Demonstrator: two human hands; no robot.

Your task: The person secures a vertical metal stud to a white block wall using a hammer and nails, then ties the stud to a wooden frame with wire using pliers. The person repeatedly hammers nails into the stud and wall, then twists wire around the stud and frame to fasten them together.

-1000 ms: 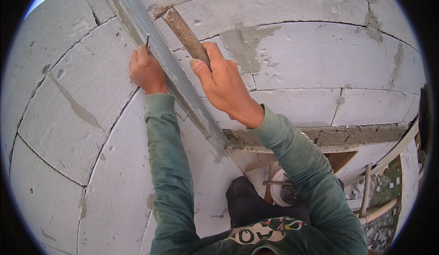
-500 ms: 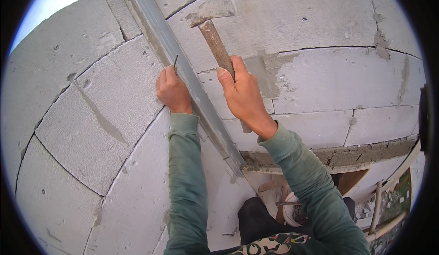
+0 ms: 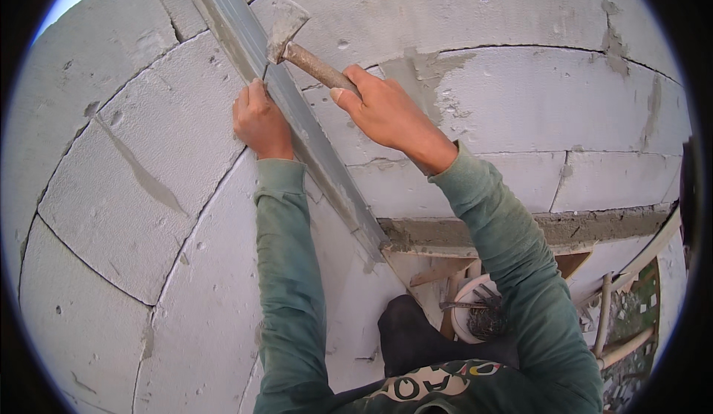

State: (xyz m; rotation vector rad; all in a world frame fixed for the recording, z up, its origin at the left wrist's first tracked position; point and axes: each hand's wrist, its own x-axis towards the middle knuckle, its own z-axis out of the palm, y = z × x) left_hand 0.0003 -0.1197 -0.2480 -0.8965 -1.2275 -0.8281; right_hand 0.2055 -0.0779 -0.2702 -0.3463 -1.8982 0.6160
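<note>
My right hand [image 3: 390, 113] grips the brown handle of a hatchet [image 3: 318, 65]. Its worn, whitish head [image 3: 288, 26] is tilted over the grey metal profile [image 3: 316, 124], with the blunt back at the top of a nail [image 3: 266, 71]. Whether the two touch, I cannot tell. The nail is pinched in the fingers of my left hand [image 3: 261, 121], which rests by the profile's left edge; its point is hidden by those fingers. The profile runs slantwise along the corner between two walls of pale blocks [image 3: 134, 169].
Below the right wall [image 3: 520, 95] runs a rough mortar ledge [image 3: 594, 228]. A white bucket [image 3: 462, 325] holding nails and a tool stands near my dark-clad leg [image 3: 408, 332]. Wooden poles [image 3: 603, 314] and rubble lie at lower right.
My right hand has swung the hatchet left and down, bringing its head to the nail. The left hand keeps its pinch beside the profile, and the whole view has shifted slightly.
</note>
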